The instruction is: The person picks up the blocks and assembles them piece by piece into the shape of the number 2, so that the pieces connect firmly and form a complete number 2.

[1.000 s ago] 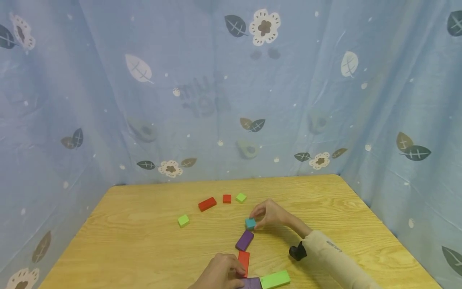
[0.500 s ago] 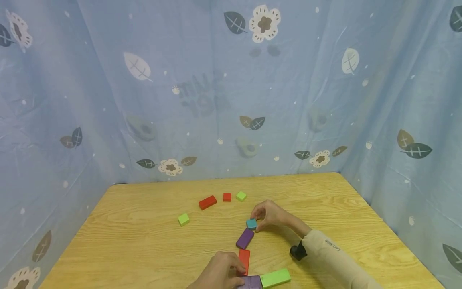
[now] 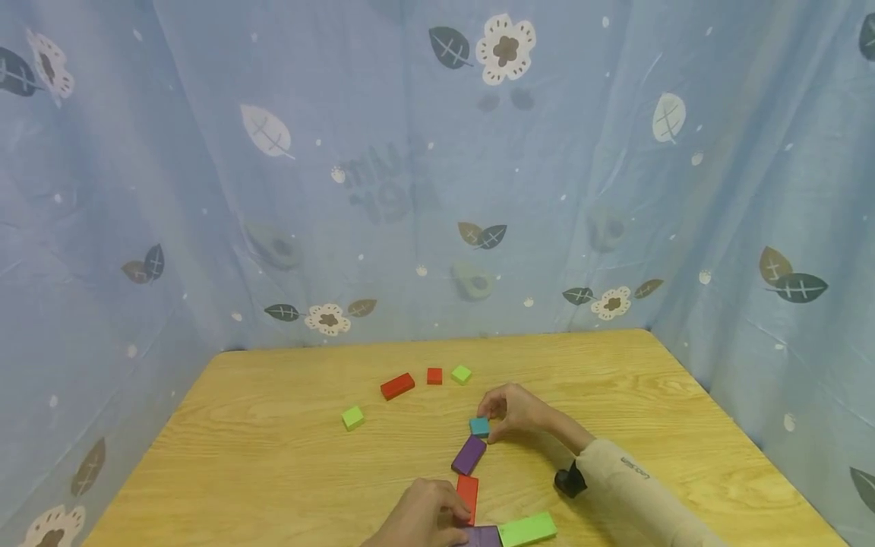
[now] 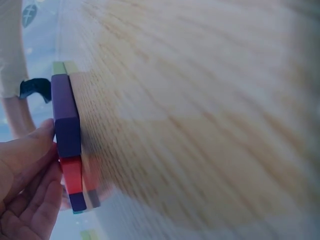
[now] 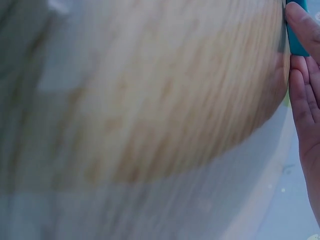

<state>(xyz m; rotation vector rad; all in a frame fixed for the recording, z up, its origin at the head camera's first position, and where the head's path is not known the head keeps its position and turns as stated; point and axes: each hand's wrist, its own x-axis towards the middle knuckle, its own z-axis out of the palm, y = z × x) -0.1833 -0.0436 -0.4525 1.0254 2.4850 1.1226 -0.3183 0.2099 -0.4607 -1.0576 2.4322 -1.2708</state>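
Observation:
In the head view, my right hand (image 3: 516,410) pinches a small teal block (image 3: 479,428) by its sides, thumb nearest me. The block stands right at the far end of a dark purple block (image 3: 469,455), which lies slanted on the table. A red block (image 3: 468,495) follows, then a larger purple block (image 3: 484,537), cut off by the frame's lower edge. My left hand (image 3: 420,515) grips that larger block near its corner with the red one; in the left wrist view the thumb (image 4: 42,132) presses its side. A long green block (image 3: 528,529) adjoins its right end.
On the wooden table (image 3: 273,471), farther back, lie a red oblong block (image 3: 397,386), a small red block (image 3: 434,376) and two small lime blocks, one at the back (image 3: 461,374) and one at left (image 3: 352,418). A blue patterned curtain (image 3: 383,251) surrounds the table.
The teal block has shifted slightly toward me, closer to the slanted purple block, and turned a little in my right hand. My left hand has stayed in place.

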